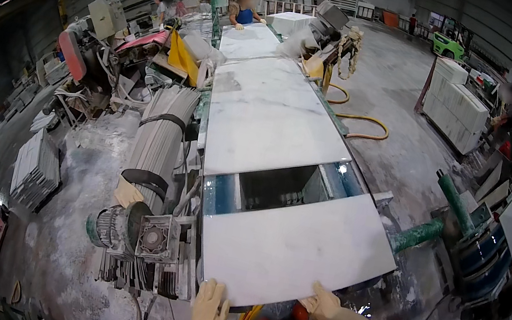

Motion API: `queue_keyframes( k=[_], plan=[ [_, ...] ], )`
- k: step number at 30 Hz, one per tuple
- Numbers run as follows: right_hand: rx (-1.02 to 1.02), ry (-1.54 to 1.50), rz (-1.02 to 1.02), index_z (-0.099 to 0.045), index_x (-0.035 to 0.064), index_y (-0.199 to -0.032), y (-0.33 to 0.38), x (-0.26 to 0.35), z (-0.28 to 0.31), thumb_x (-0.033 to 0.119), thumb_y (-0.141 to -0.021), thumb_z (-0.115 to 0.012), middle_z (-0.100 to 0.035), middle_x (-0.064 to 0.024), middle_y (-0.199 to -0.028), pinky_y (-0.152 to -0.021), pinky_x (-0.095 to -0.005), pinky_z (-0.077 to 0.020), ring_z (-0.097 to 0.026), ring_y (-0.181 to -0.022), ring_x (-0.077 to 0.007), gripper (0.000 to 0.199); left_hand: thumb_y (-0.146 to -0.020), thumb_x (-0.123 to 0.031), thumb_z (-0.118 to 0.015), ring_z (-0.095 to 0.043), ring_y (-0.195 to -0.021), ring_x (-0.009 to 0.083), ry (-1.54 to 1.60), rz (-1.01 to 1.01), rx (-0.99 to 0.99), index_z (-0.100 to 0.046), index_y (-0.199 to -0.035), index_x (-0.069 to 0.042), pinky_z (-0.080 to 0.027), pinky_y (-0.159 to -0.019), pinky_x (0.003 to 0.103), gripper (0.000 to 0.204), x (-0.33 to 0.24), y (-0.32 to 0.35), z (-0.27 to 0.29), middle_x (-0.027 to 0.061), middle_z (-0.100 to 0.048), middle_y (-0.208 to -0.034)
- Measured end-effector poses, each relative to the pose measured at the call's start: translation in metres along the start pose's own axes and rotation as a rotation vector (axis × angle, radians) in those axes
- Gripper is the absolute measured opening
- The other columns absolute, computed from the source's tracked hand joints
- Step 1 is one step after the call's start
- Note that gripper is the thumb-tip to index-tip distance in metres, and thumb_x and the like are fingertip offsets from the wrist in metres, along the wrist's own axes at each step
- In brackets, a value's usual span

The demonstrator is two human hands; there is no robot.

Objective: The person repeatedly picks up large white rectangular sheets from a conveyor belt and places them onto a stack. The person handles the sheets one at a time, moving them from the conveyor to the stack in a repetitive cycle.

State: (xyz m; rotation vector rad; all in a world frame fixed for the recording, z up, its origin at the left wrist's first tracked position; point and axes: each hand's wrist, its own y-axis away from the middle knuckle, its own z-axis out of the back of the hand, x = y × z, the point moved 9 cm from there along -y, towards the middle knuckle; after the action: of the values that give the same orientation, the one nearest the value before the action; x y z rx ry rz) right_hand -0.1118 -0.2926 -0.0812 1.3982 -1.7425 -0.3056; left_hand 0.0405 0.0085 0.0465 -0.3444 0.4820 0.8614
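Observation:
A white stone slab (301, 254) lies across the near end of a long conveyor. My left hand (211, 308), in a cream glove, touches the slab's near left corner, its fingers stretched out. At the near edge, further right, my gloved right hand (326, 307) grips the slab, with its fingertips over the top and part of the hand hidden. Beyond a gap showing the blue conveyor belt (219, 196) and a dark opening, a larger white slab (273, 118) lies flat. Another white slab (249, 42) follows at the far end.
A motor with a gearbox (158, 237) juts out left of the conveyor, beside strapped stone strips (161, 136). A green post (417, 236) stands to the right. At the far end a person in a white cap (242, 10) touches a slab. A yellow hose (371, 128) curls on the floor.

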Motion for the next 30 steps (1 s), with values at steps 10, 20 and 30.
queue_keyframes(
  k=[10, 20, 30],
  plan=[
    [0.045, 0.093, -0.087, -0.059, -0.0016, -0.136, 0.023, -0.012, 0.027, 0.028, -0.116, -0.062, -0.071, -0.0179, -0.127, -0.115, -0.0489, -0.0588, -0.072, -0.116, -0.0321, 0.036, -0.106, -0.029, -0.063, -0.04, -0.149, 0.0576, -0.101, -0.131, -0.008, -0.049, -0.159, -0.002, -0.031, -0.128, 0.06, 0.062, 0.015, -0.043, -0.001, 0.0308, -0.046, -0.162],
    [0.019, 0.197, -0.068, -0.054, 0.0023, -0.148, 0.002, -0.03, 0.064, 0.034, -0.113, -0.066, -0.069, -0.0202, -0.14, -0.117, -0.0597, -0.0554, -0.069, -0.129, -0.0396, 0.048, -0.107, -0.033, -0.064, -0.037, -0.156, 0.054, -0.223, -0.098, -0.153, -0.051, -0.161, -0.003, -0.022, -0.132, 0.061, 0.063, 0.039, -0.115, -0.002, 0.0332, -0.045, -0.167],
    [-0.069, 0.335, -0.156, -0.066, -0.0064, -0.14, 0.006, -0.028, 0.048, 0.03, -0.104, -0.08, -0.075, -0.0254, -0.128, -0.113, -0.0474, -0.0568, -0.072, -0.122, -0.0405, 0.053, -0.102, -0.042, -0.075, -0.066, -0.128, 0.0432, 0.177, -0.401, 0.096, -0.054, -0.158, 0.0, -0.049, -0.11, 0.052, 0.072, -0.062, -0.258, -0.001, 0.0276, -0.067, -0.145]
  ],
)
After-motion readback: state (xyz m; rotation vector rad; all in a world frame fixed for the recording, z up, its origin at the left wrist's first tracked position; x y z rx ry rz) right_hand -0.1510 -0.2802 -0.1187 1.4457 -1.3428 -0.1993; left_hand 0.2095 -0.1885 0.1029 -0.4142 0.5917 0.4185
